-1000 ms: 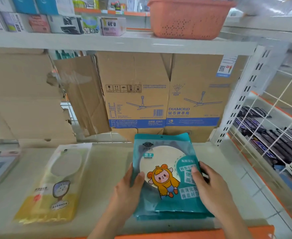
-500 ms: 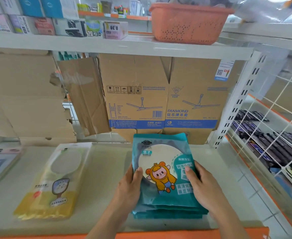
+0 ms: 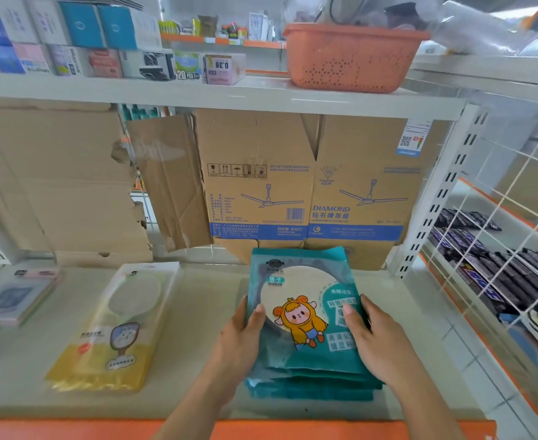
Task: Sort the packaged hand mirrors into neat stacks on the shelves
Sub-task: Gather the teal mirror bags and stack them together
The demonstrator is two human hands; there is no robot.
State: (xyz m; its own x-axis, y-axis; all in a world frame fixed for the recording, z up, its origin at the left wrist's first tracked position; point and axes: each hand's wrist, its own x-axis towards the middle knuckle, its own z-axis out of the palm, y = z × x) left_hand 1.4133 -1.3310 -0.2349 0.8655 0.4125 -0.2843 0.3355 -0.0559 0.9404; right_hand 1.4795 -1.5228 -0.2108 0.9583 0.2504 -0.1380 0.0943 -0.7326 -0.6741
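We are clasping the teal stack (image 3: 302, 312) of mirror packets from both sides as it is lying on the shelf (image 3: 198, 312), well right of the yellow packet (image 3: 115, 328). Over the last second our right hand (image 3: 382, 344) has been sliding inward and our left hand (image 3: 242, 338) creeping up the edge, while the stack is hardly shifting. Each thumb is pressing on the top packet, the other fingers curling round its edge, mostly hidden. The lower packets are fanning out at the near end, so we are probably squaring them up.
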